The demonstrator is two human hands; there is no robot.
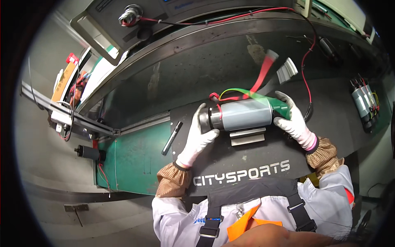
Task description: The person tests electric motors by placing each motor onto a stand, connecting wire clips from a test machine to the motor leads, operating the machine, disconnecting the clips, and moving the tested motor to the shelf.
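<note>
A grey cylindrical electric motor [247,114] lies sideways between my two gloved hands. My left hand [197,138] is closed around its black end cap [205,120], with the thumb below and fingers above. At the opposite, green end [280,108], my right hand [295,122] grips with the thumb underneath and fingers over the top. Red and yellow-green leads rise from the motor; a red strip [263,74] is smeared by motion. Just below the motor is a metal support block [247,137]; whether they touch, I cannot tell.
A black mat [230,160] with white lettering covers the bench. A marker pen [172,138] lies left of my left hand. Another motor [88,152] sits far left, several more [364,103] at right. A red-and-black cable [303,68] runs from a grey instrument [173,10].
</note>
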